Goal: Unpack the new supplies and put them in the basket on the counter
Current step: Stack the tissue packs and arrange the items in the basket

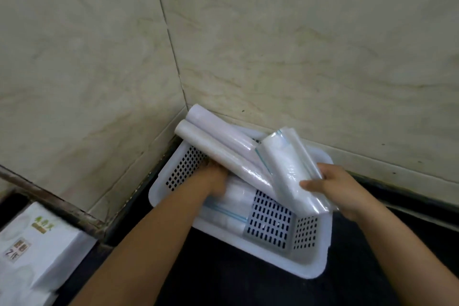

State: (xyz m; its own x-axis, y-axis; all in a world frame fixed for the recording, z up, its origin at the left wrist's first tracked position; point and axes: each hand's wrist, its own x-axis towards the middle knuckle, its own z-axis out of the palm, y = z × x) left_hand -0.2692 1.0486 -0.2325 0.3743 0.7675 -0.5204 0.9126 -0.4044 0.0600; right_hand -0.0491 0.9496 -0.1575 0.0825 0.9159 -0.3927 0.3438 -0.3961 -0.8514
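A white perforated plastic basket (308,266) sits on the dark counter in the wall corner. My left hand (211,179) reaches into it and grips two long white rolls (223,146) that stick out over the basket's far-left rim. My right hand (340,189) holds a clear plastic packet of white supplies (290,169) with a thin blue stripe, tilted above the basket's right side. Another flat packet with a blue stripe (228,211) lies on the basket floor under my left wrist.
Beige marble-patterned walls (298,45) meet in a corner right behind the basket. A white printed box or bag (32,251) lies at the lower left, beyond the counter's dark edge. Black counter (223,281) surrounds the basket in front.
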